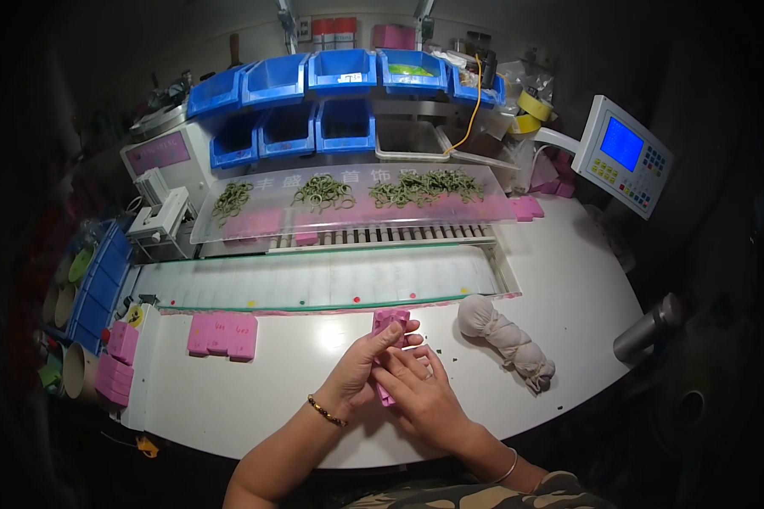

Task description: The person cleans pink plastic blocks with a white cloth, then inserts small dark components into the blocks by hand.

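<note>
Near the front middle of the white table, my two hands are together around a pink mold block (389,317). My left hand (358,363) wraps it from the left, thumb lying along its upper part. The fingers of my right hand (426,397) are bent against its lower part and partly cover it. A lower end of the block shows below the fingers. To the right lies a knotted, off-white cloth bundle (505,343). More pink mold blocks (222,337) sit side by side on the table to the left.
Beyond my hands runs a white conveyor bed (314,282) with green edges. A clear sheet (267,222) above it carries piles of green rings (429,187). Blue bins (343,69) stand behind. A control panel (624,154) is at right, a metal cylinder (648,329) at the right edge.
</note>
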The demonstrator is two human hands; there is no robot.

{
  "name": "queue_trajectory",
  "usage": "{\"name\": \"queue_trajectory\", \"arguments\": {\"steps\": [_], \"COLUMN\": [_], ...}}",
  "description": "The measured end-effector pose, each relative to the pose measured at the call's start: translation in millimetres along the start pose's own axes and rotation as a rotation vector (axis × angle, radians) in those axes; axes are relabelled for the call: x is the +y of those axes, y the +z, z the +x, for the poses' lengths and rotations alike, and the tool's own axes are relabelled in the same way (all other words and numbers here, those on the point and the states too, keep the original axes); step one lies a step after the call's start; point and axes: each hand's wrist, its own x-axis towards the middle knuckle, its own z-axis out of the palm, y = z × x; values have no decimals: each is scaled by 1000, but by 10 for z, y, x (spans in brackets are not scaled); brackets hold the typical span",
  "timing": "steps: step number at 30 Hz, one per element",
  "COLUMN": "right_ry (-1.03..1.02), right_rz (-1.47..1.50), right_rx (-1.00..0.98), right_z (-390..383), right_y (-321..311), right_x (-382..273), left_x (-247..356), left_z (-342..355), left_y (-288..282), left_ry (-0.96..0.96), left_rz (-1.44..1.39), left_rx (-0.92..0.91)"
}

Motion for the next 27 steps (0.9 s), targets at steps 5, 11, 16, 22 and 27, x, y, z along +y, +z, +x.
{"name": "queue_trajectory", "arguments": {"steps": [5, 11, 16, 22, 27], "right_ry": [-11, -13, -24, -1, -14], "right_rz": [-186, -362, -429, -473, -524], "right_rx": [30, 24, -6, -25, 5], "right_z": [36, 17, -4, 66, 196], "right_y": [-14, -58, -23, 61, 113], "right_x": [-144, -213, -194, -160, -167], "left_x": [24, -17, -21, 41, 74], "left_z": [-45, -58, -70, -82, -82], "left_y": [40, 97, 81, 131, 75], "left_ry": [-57, -45, -24, 19, 38], "left_rz": [-198, -147, -158, -88, 27], "left_rx": [-87, -7, -16, 75, 96]}}
